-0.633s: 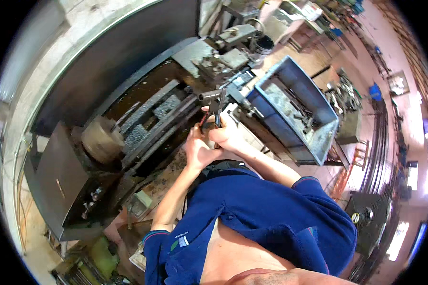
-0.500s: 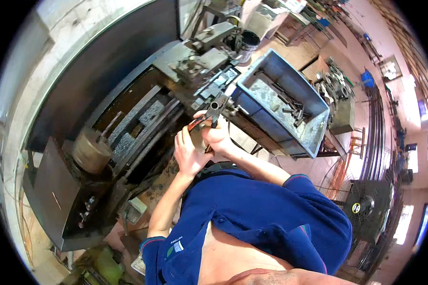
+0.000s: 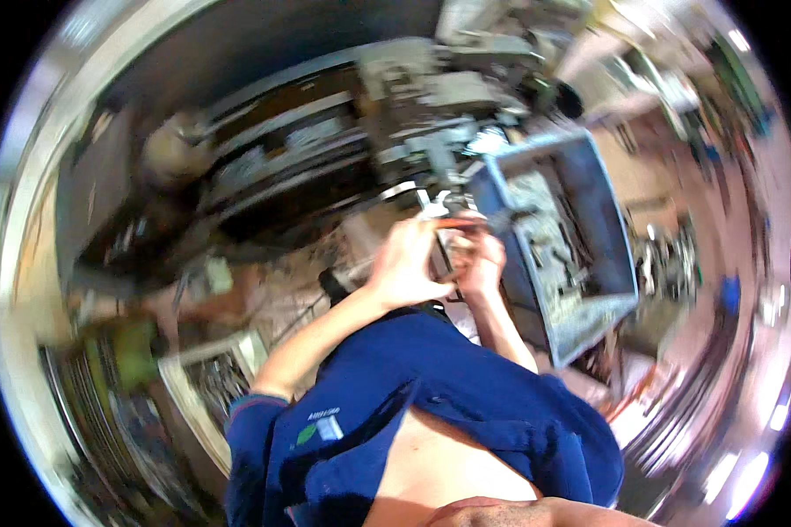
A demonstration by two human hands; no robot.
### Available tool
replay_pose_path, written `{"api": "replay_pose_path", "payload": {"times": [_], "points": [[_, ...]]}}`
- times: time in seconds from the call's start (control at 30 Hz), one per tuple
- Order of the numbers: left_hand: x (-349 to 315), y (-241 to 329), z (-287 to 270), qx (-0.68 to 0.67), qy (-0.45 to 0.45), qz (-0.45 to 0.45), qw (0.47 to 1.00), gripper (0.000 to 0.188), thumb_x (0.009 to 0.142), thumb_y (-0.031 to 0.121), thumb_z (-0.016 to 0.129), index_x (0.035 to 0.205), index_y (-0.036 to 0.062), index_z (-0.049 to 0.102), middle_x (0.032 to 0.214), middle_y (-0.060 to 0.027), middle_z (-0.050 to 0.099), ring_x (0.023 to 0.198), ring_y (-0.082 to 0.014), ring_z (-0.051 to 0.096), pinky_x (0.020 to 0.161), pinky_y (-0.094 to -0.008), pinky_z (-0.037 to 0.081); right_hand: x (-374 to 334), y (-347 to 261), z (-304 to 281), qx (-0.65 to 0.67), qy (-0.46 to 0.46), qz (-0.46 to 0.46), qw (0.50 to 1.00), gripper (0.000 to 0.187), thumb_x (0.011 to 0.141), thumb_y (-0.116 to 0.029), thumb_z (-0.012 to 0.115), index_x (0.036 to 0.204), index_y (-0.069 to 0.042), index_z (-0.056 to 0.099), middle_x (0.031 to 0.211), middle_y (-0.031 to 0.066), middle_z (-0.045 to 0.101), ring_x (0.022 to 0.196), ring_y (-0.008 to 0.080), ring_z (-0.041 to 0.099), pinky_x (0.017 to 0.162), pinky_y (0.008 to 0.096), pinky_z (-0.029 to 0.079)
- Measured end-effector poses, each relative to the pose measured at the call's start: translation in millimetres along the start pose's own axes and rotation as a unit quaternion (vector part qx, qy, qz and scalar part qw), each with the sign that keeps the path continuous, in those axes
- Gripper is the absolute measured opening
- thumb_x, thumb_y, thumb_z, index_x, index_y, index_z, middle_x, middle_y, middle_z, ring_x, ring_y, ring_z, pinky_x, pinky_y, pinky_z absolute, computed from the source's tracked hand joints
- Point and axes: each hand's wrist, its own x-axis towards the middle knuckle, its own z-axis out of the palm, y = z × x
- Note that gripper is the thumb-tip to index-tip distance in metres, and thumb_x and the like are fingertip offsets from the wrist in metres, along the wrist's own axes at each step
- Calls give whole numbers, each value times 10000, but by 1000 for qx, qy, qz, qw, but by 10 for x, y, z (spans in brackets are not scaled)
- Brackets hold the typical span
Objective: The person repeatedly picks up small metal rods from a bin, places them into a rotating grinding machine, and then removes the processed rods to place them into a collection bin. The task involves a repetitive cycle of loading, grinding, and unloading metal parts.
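Note:
Both hands are close together in front of my body, beside the machine, and the picture is smeared by motion. My left hand (image 3: 402, 263) has its fingertips closed on a slim orange-and-black tool (image 3: 457, 224), its thumb reaching toward the other hand. My right hand (image 3: 485, 263) is curled round a dark metal part (image 3: 503, 220) that points toward the blue bin. In the earlier frame this part shows a round hole at its end. Bright pale metal pieces (image 3: 448, 204) appear just above the fingers; blur hides whether they belong to the tool.
A blue bin (image 3: 615, 211) with dark metal parts stands right of my hands. The metalworking machine (image 3: 325, 145) runs along the far left side. A shallow tray (image 3: 177, 378) of small pieces lies lower left. Metal parts (image 3: 672, 263) are heaped beyond the bin.
My view has turned, so the machine and bin appear rotated. Both hands have moved right and slightly down in the picture, still together, and the metal part now tilts toward the bin.

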Motion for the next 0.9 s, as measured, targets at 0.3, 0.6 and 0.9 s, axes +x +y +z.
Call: {"api": "replay_pose_path", "payload": {"times": [0.3,0.6,0.9], "points": [[-678,-570,24,-86,8,-103,991,383,700,255,592,1024,53,564,809,-150,603,719,-318,589,616,-412,465,44,-486,-1092,318,-116,-9,941,247,717,-73,436,929,52,463,733,71,449,439,61,313,356,181,288],[-2798,-1208,-627,-90,272,-395,873,388,717,207,630,1044,9,564,812,-157,631,723,-224,616,652,-319,483,-205,168,23,-4,-263,36,964,490,726,-265,600,1123,-8,472,860,85,523,495,60,336,409,171,286],[-5290,-1774,-562,118,323,-703,623,183,668,180,568,779,44,618,753,-200,606,746,-353,599,663,-436,476,-270,1533,851,-200,-331,323,864,363,823,-285,454,1097,-53,509,717,49,513,438,50,331,395,172,292]]}}
